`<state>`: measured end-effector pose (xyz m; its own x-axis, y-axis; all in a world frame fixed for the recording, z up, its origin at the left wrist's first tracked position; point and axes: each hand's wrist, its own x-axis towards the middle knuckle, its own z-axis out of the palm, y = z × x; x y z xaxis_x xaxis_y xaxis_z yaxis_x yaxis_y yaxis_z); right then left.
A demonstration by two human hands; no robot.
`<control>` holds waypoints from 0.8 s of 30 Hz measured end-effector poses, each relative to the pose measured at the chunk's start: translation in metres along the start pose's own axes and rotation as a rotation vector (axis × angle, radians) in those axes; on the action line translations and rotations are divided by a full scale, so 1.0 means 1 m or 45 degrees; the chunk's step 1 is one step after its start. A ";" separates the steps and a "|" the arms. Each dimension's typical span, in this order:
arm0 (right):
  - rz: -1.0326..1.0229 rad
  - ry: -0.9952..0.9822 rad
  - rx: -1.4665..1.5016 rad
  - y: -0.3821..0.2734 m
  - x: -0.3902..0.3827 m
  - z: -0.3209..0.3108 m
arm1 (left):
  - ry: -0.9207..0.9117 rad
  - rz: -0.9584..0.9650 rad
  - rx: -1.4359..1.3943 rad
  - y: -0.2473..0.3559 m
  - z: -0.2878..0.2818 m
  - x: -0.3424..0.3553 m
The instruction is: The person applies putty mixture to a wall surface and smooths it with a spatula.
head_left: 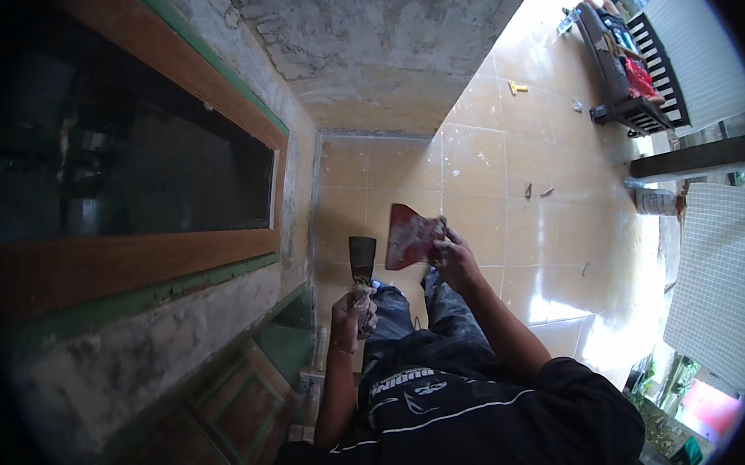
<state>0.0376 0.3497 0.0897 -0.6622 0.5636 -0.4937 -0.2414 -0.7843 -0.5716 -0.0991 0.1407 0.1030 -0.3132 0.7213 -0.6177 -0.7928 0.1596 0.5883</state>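
Red scraper (409, 238) far from pale container (656, 202)

Front of your black shirt (486, 422): bold white block lettering (403, 379) in one slanting line — a pale graphic (425, 390) printed just under it. Off to your right, a pale tub (656, 202) bears dark marks — too small to make out.

left hand (344, 321): grips dark scraper (362, 257) | right hand (456, 260): holds red spreader (407, 237) | tiled floor (480, 179) beneath | dark bench (598, 57) upper right
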 end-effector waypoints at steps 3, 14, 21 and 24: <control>-0.090 -0.120 -0.068 -0.025 -0.014 0.032 | -0.111 -0.037 0.144 0.012 0.025 -0.031; -0.378 -0.861 -0.989 -0.136 -0.108 0.045 | 0.092 0.193 0.273 -0.023 0.146 -0.091; -0.431 -0.928 -0.536 -0.181 -0.148 -0.006 | 0.054 0.442 0.146 -0.075 0.237 -0.141; -0.294 -1.126 -0.475 -0.183 -0.164 -0.007 | 0.290 0.483 0.139 -0.117 0.250 -0.171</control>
<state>0.1951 0.4025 0.2706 -0.9554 0.1764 0.2369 -0.2928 -0.4615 -0.8374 0.1780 0.1670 0.2708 -0.6875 0.5781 -0.4394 -0.5436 -0.0086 0.8393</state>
